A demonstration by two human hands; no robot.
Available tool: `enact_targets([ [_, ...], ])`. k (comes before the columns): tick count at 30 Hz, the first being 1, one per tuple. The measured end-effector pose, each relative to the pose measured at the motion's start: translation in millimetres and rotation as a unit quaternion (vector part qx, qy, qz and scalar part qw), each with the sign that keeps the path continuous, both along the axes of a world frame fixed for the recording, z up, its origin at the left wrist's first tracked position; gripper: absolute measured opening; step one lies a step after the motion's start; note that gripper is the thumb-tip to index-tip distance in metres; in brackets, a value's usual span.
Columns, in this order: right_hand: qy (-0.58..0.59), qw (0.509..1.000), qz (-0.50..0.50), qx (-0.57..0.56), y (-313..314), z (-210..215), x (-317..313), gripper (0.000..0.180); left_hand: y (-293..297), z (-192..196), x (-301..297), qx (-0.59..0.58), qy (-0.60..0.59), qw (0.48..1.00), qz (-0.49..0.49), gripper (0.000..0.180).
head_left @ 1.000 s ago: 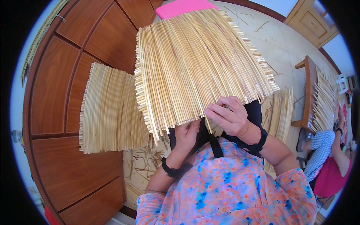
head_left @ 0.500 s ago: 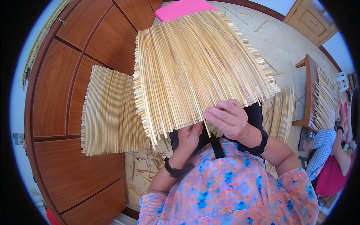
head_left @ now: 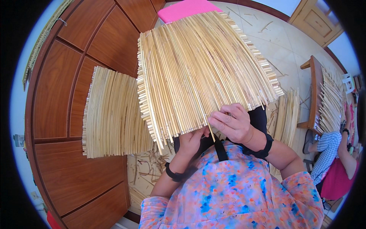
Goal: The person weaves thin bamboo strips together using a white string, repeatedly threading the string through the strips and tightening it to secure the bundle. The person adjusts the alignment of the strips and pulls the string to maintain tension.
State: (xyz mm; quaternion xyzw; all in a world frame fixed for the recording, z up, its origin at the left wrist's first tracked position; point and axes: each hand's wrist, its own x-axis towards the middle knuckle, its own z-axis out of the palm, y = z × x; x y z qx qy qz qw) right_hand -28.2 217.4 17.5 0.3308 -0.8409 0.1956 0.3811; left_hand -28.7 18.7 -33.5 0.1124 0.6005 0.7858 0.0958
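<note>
A wide mat of pale reed stalks (head_left: pixel 194 68) slopes away from my lap, its stalks running away from me with uneven ends along both sides. One stalk (head_left: pixel 212 133) sticks out past the near edge toward me. My right hand (head_left: pixel 234 123) is closed in a pinch at that edge, thumb and fingers around the base of this stalk. Just left of it, my left hand (head_left: pixel 190 140) reaches up under the near edge with fingers curled toward the same stalk. The mat hides part of those fingers, so their exact grip does not show.
A second reed mat (head_left: pixel 112 114) leans against the brown wooden cabinet (head_left: pixel 80 171) on the left. Cut scraps (head_left: pixel 146 166) litter the floor. A pink seat (head_left: pixel 188 9) is beyond the mat. Loose stalks (head_left: pixel 288 114), a wooden bench (head_left: pixel 314 91) and another person (head_left: pixel 339 160) are at right.
The mat has shifted slightly toward me and to the right at its near left corner. My left fingertips have moved right, closer to the protruding stalk. My right hand stays nearly in place.
</note>
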Motion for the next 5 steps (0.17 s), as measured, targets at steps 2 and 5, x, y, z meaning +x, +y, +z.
enact_targets([
  [2,0.0,1.0,0.002,-0.001,0,-1,0,0.037,-5,-1,-1,-0.024,-0.007,1.0,-0.017,0.011],
  [5,-0.001,1.0,0.002,-0.004,1,-1,1,0.037,-13,-11,0,-0.031,-0.021,0.999,-0.031,0.012],
])
